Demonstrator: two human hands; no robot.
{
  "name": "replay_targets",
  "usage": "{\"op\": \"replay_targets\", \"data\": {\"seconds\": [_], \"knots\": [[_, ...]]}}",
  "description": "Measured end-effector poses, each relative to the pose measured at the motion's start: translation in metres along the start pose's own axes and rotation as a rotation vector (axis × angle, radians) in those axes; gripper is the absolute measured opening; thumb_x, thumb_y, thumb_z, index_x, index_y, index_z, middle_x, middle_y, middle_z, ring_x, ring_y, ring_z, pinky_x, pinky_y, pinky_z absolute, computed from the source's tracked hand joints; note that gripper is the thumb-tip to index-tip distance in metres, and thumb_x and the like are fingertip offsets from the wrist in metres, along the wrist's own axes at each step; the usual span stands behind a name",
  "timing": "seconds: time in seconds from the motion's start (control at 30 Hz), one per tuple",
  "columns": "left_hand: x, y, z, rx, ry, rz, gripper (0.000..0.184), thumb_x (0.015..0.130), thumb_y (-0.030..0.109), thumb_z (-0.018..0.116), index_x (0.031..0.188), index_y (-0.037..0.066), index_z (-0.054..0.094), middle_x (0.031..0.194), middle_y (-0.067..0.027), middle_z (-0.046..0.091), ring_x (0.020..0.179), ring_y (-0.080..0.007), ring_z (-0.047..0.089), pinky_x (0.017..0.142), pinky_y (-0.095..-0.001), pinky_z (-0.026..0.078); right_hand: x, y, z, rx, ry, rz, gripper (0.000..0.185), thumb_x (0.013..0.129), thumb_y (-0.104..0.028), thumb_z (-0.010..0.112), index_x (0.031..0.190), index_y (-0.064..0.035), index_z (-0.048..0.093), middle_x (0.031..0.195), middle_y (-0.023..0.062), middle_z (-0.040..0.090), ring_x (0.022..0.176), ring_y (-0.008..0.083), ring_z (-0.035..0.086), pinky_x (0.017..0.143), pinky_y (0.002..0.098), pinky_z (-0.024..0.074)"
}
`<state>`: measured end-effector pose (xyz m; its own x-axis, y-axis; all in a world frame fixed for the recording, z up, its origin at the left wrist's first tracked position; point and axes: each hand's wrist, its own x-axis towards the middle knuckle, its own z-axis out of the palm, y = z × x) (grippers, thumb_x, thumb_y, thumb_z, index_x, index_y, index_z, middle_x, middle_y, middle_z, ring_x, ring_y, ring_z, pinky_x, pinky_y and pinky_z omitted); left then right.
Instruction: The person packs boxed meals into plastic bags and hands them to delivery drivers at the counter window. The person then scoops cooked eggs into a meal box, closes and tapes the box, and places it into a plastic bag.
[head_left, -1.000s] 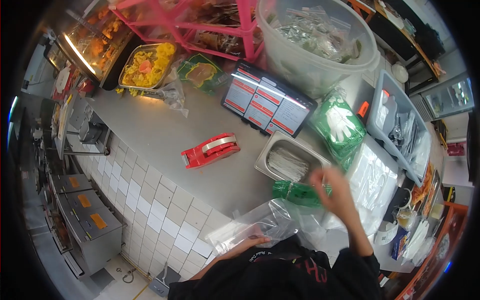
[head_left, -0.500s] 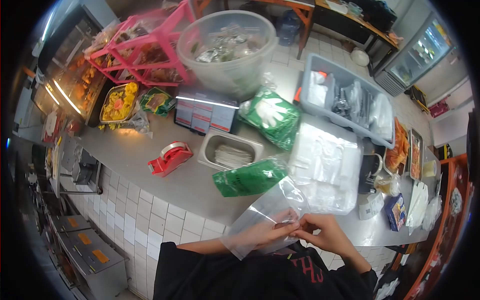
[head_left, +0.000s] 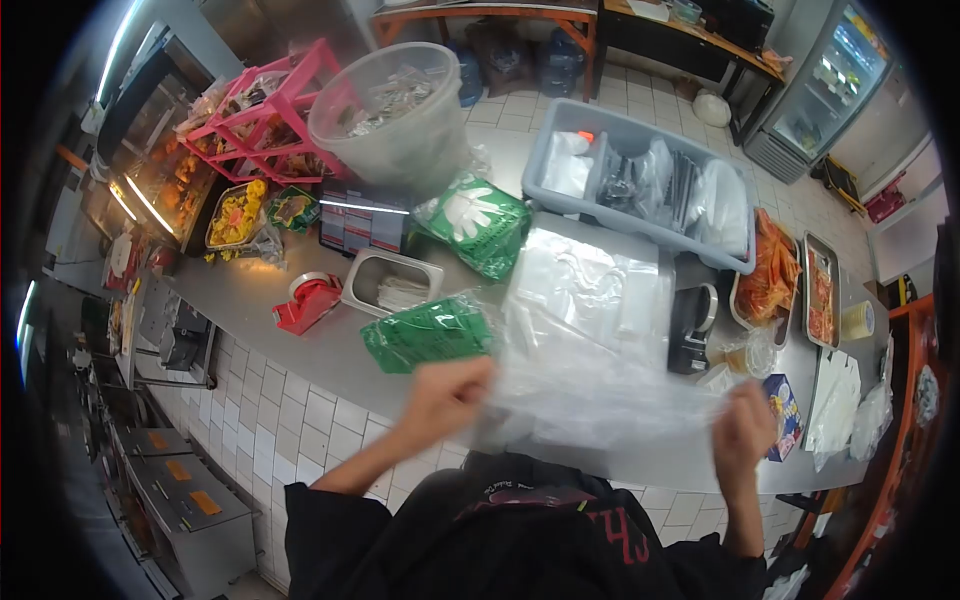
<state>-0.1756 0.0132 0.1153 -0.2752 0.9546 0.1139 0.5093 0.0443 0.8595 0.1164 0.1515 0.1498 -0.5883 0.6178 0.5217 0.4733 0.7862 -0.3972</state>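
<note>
A clear plastic bag [head_left: 610,405] is stretched wide between my two hands, smeared by motion. My left hand [head_left: 450,393] is closed on one end of it, close to the green plastic packet [head_left: 428,335]. At the other end my right hand [head_left: 745,425] grips the bag, beside the small blue box [head_left: 783,415]. Behind the bag lies a stack of clear plastic bags [head_left: 590,285] on the steel table [head_left: 355,375]. The fingertips of both hands are blurred.
A grey divided bin [head_left: 640,225] of packaged utensils stands behind the stack. To the left are a steel tray [head_left: 375,300], a red tape dispenser [head_left: 306,305], a tablet [head_left: 362,220] and a large clear tub [head_left: 390,145]. On the right sit a black container [head_left: 690,330] and food trays [head_left: 822,290].
My hands were together, fingering the bag's edge. They have moved far apart, the left to the left and up, the right to the right, spreading the bag. The view has shifted.
</note>
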Motion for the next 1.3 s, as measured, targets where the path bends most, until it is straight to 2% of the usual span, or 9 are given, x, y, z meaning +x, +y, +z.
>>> {"op": "replay_targets", "data": {"seconds": [0.2, 0.3, 0.43, 0.6, 0.67, 0.73, 0.83, 1.03, 1.3], "knots": [[0.005, -0.042, 0.040, 0.574, 0.317, 0.062, 0.024, 0.066, -0.002, 0.059, 0.088, 0.007, 0.052, 0.081, -0.0096, 0.050, 0.079, -0.0245, 0.051, 0.066, -0.0331, 0.040, -0.057, 0.058, -0.011, 0.322, -0.018, 0.482, 0.011, 0.065, 0.004, 0.057, 0.069, -0.0001, 0.047, 0.061, 0.0058, 0.045, 0.055, 0.0145, 0.047, 0.053, 0.0249, 0.0395], [-0.010, -0.021, 0.111, 0.564, -0.126, 0.380, 0.059, 0.064, 0.005, 0.063, 0.120, 0.011, 0.046, 0.110, -0.0102, 0.049, 0.104, -0.0284, 0.046, 0.088, -0.0414, 0.036, -0.085, 0.056, 0.012, 0.569, -0.230, 0.574, 0.012, 0.071, -0.002, 0.060, 0.075, -0.0012, 0.049, 0.067, 0.0057, 0.050, 0.064, 0.0133, 0.052, 0.060, 0.0249, 0.0431], [-0.019, -0.011, 0.166, 0.035, -0.667, 0.062, 0.068, 0.061, 0.008, 0.063, 0.125, 0.012, 0.042, 0.112, -0.0121, 0.047, 0.108, -0.0293, 0.044, 0.093, -0.0400, 0.035, -0.113, 0.084, 0.018, 0.991, -0.451, 0.564, 0.013, 0.074, -0.003, 0.063, 0.085, -0.0016, 0.055, 0.078, 0.0039, 0.055, 0.081, 0.0101, 0.054, 0.072, 0.0226, 0.0454], [-0.022, -0.014, 0.195, -0.088, -0.979, 0.064, 0.055, 0.068, 0.026, 0.069, 0.115, 0.010, 0.046, 0.126, -0.0202, 0.032, 0.112, -0.0355, 0.040, 0.096, -0.0400, 0.032, -0.146, 0.167, -0.041, 0.447, -0.540, 0.584, 0.031, 0.072, -0.011, 0.069, 0.100, -0.0043, 0.058, 0.108, 0.0068, 0.056, 0.098, 0.0185, 0.055, 0.086, 0.0292, 0.0436], [-0.022, -0.016, 0.208, 0.046, -0.928, 0.000, 0.056, 0.068, 0.035, 0.072, 0.110, 0.007, 0.046, 0.124, -0.0226, 0.034, 0.115, -0.0393, 0.037, 0.097, -0.0418, 0.032, -0.168, 0.232, -0.072, 0.191, -0.449, 0.753, 0.069, 0.060, -0.020, 0.078, 0.121, -0.0101, 0.046, 0.127, 0.0131, 0.042, 0.112, 0.0251, 0.046, 0.092, 0.0380, 0.0391], [-0.014, -0.009, 0.227, 0.364, -0.405, 0.069, 0.055, 0.069, 0.033, 0.072, 0.107, 0.004, 0.047, 0.125, -0.0218, 0.033, 0.111, -0.0397, 0.040, 0.091, -0.0421, 0.037, -0.187, 0.262, -0.088, -0.671, -0.616, 0.681, 0.105, 0.049, -0.030, 0.083, 0.135, -0.0161, 0.025, 0.127, 0.0184, 0.035, 0.113, 0.0339, 0.040, 0.095, 0.0533, 0.0310], [0.004, 0.020, 0.251, 0.162, -0.318, 0.157, 0.049, 0.071, 0.031, 0.070, 0.103, 0.002, 0.048, 0.114, -0.0184, 0.046, 0.097, -0.0348, 0.051, 0.078, -0.0387, 0.044, -0.233, 0.314, -0.082, -0.612, -0.681, 0.571, 0.120, 0.044, -0.034, 0.083, 0.139, -0.0167, 0.012, 0.125, 0.0224, 0.030, 0.118, 0.0401, 0.030, 0.097, 0.0572, 0.0221], [0.021, 0.023, 0.275, 0.044, -0.691, -0.202, 0.037, 0.076, 0.026, 0.066, 0.101, 0.005, 0.050, 0.073, -0.0047, 0.056, 0.072, -0.0161, 0.056, 0.062, -0.0289, 0.043, -0.251, 0.311, -0.078, -0.501, -0.510, 0.571, 0.102, 0.056, -0.029, 0.073, 0.139, -0.0185, 0.014, 0.121, 0.0234, 0.033, 0.113, 0.0389, 0.034, 0.091, 0.0528, 0.0279], [0.029, 0.009, 0.283, -0.621, -0.750, -0.422, 0.028, 0.083, 0.024, 0.059, 0.099, 0.003, 0.050, 0.080, -0.0030, 0.056, 0.076, -0.0110, 0.055, 0.072, -0.0254, 0.042, -0.263, 0.282, -0.079, -0.030, -0.226, 0.777, 0.098, 0.061, -0.053, 0.071, 0.137, -0.0122, 0.024, 0.119, 0.0268, 0.037, 0.115, 0.0404, 0.035, 0.094, 0.0451, 0.0317]]}}
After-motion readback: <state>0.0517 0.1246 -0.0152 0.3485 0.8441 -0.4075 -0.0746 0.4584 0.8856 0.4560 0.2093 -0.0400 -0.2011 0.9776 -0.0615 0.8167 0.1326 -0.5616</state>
